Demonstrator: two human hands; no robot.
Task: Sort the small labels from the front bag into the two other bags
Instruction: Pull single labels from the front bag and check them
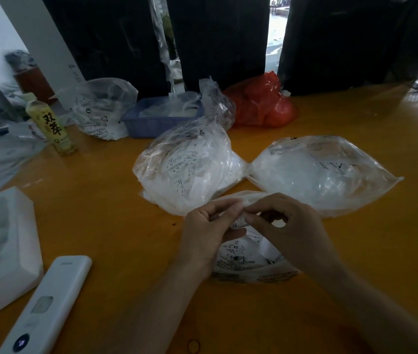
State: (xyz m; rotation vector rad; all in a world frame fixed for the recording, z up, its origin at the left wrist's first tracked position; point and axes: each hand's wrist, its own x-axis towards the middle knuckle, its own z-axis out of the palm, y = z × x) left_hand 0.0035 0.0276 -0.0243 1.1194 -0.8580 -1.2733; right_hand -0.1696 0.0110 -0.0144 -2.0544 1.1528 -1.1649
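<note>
Both hands' fingers (238, 208) pinch one label (237, 222) above front bag (248, 261); read size first, then drop into matching far bag (185, 169)

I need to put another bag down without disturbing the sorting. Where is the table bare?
Bare table lies right of the red bag, beyond the right-hand clear bag. Another patch sits between the bottle, foam block and middle bag. Crowded: around both hands and the front bag.
</note>
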